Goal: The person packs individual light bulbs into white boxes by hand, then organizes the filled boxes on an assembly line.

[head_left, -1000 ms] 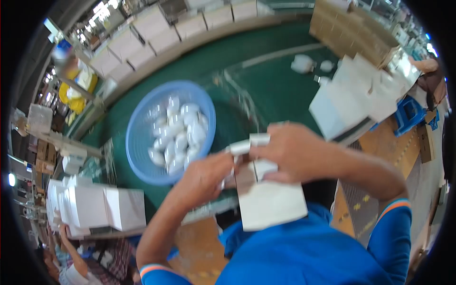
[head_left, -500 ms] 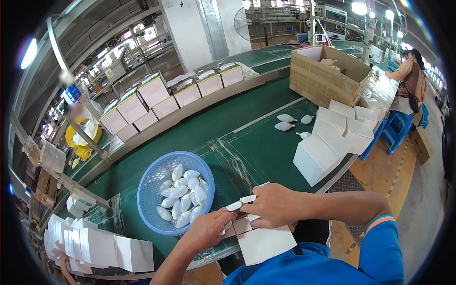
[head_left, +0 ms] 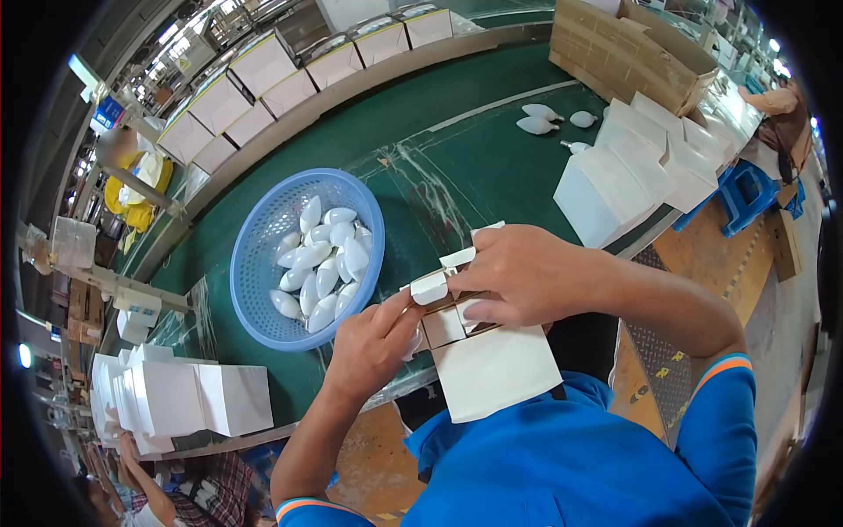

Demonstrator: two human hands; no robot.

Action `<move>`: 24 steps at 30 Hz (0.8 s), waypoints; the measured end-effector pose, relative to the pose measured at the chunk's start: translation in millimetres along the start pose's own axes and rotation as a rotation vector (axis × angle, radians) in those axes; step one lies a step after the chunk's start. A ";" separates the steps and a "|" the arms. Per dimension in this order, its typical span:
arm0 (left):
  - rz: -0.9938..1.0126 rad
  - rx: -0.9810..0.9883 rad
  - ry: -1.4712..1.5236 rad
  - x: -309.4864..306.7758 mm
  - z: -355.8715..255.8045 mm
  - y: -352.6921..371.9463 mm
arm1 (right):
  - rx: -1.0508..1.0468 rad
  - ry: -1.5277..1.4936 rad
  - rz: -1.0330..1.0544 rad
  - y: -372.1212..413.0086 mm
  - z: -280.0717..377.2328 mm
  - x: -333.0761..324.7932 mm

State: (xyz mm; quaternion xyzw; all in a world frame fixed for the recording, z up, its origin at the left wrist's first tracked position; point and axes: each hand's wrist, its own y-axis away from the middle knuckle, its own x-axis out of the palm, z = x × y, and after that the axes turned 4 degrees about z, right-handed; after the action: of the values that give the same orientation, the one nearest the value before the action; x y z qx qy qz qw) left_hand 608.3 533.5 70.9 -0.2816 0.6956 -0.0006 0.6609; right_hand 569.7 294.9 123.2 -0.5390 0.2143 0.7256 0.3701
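White carton [head_left: 496, 369], at six o'clock over the green surface's [head_left: 457, 149] near edge, seems mid-fold: left hand [head_left: 373, 338] pinches one end flap in a narrow grip, right hand [head_left: 522, 272] clasps the top, tucking calls for a steady hold, blue basket [head_left: 255, 263] at ten o'clock.

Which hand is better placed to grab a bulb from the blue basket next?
Probably the left hand: it sits beside the blue basket of bulbs, while the right hand grips the white box farther away.
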 end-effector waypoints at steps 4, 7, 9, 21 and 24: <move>-0.011 0.010 0.019 -2.6 0.8 -5.2 | 0.046 -0.130 0.029 2.8 -13.4 0.1; 0.048 0.000 0.023 -8.2 -2.9 -9.2 | 0.017 -0.069 0.051 4.0 -15.9 -0.6; 0.085 -0.006 0.017 -12.8 -8.0 -13.2 | 0.017 -0.012 0.063 0.2 -8.7 -2.9; 0.275 -0.148 -0.090 -24.6 -21.0 -24.9 | -0.024 0.048 -0.117 6.3 3.7 -4.0; 0.249 -0.154 -0.073 -22.3 -21.1 -21.3 | -0.015 0.031 -0.112 20.8 8.4 -9.9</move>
State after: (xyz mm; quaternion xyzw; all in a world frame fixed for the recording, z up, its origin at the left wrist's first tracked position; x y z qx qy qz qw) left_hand 596.5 516.5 102.0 -0.2428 0.6988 0.1451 0.6571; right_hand 549.9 284.6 133.4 -0.5642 0.1838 0.6969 0.4028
